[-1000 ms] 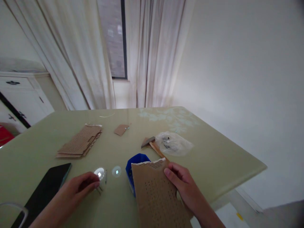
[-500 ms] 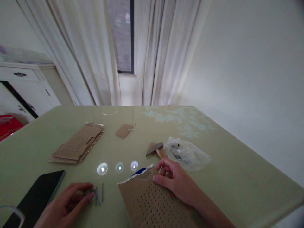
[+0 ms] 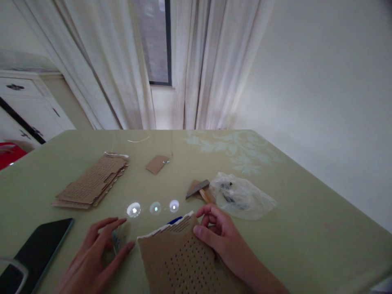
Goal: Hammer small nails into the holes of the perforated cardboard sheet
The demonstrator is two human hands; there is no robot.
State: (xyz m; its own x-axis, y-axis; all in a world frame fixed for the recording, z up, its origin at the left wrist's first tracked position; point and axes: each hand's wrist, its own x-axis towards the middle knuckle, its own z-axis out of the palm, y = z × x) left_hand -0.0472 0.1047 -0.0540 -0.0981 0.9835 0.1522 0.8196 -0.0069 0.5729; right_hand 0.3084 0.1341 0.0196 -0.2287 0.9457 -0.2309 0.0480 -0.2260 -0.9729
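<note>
My right hand [image 3: 222, 234] pinches the upper right edge of a piece of brown cardboard [image 3: 180, 261] punched with many small holes. Its top edge is torn and white, and a bit of something blue [image 3: 175, 221] peeks out behind it. My left hand [image 3: 101, 253] rests low over the table with thumb and fingers apart. Between them lie a few thin metal nails [image 3: 115, 241], blurred and partly hidden by the fingers. Beyond my right hand, a hammer [image 3: 197, 189] with a wooden handle lies on a small brown piece.
A clear plastic bag [image 3: 245, 196] with dark bits inside lies right of the hammer. A stack of perforated cardboard [image 3: 94, 177] sits at left, a small cardboard square [image 3: 157, 164] at the back. A dark tablet or phone [image 3: 36, 253] lies by my left hand on the glossy table [image 3: 306, 220].
My left hand has opened its fingers from a near pinch and spread them over the nails. The cardboard in my right hand has shifted slightly left. The camera view has tilted a little.
</note>
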